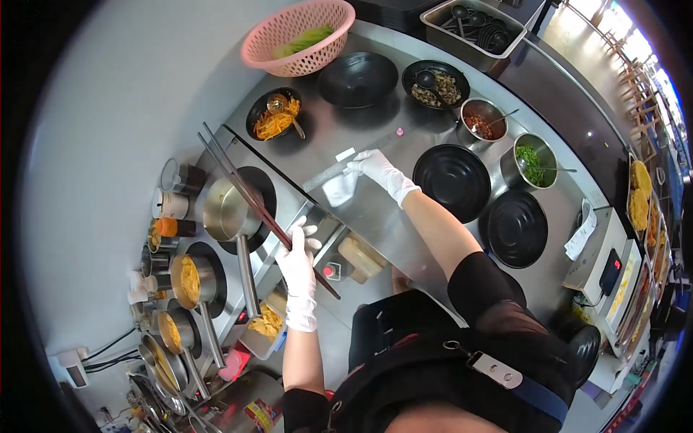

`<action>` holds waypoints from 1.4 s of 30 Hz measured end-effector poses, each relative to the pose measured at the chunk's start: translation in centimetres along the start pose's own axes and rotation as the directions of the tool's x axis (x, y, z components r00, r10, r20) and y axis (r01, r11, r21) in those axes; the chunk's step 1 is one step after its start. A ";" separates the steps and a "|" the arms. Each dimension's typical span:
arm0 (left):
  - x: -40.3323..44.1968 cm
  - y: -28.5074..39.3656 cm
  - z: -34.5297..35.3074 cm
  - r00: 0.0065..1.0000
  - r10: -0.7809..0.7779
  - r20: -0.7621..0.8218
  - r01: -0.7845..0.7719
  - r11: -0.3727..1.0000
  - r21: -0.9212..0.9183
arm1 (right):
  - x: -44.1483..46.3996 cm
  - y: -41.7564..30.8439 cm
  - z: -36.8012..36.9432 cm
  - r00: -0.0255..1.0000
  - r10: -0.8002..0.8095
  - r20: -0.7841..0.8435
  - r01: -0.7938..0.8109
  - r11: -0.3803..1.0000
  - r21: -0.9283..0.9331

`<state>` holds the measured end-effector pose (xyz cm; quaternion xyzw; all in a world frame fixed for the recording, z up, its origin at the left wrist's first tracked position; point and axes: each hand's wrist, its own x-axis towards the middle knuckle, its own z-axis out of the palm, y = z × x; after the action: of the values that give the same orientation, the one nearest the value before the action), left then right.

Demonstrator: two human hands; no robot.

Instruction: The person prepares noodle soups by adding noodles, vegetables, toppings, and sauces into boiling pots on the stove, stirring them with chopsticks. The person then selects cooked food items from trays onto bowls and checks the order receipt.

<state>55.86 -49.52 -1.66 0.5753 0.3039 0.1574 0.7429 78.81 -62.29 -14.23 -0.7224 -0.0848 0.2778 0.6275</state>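
Note:
My left hand, in a white glove, is closed around a pair of long dark-brown chopsticks. Their tips reach up and left over a steel saucepan on a burner. My right hand, also gloved, is low over the steel counter, fingers pinched together at a thin white piece, perhaps a cloth; its kind is unclear. Beside those fingertips lies a small white rectangle. Two black bowls, an upper one and a lower one, stand right of that hand.
At the back are a pink basket with green leaves, a bowl of orange shreds, a dark bowl and a bowl of chopped food. Steel pots hold red bits and chopped greens. More saucepans line the left.

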 end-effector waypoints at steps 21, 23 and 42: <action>9.2 -4.2 -3.1 0.995 -0.025 -0.100 0.044 0.981 0.191 | -1.7 -1.9 5.4 0.997 -0.033 -0.065 -0.019 0.743 -0.669; 9.4 -4.4 -4.2 0.995 -0.050 -0.081 0.062 0.986 0.157 | -4.6 -2.1 4.7 0.991 0.043 -0.125 -0.108 0.802 -0.588; 10.0 -6.3 0.9 0.896 -0.331 0.295 0.238 0.920 0.310 | -11.9 -3.0 3.9 0.987 -0.077 -0.141 0.113 0.957 0.267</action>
<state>63.36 -46.13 -10.18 0.6369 0.2702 -0.0986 0.7153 67.64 -63.96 -8.05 -0.6399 -0.0396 0.2091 0.7384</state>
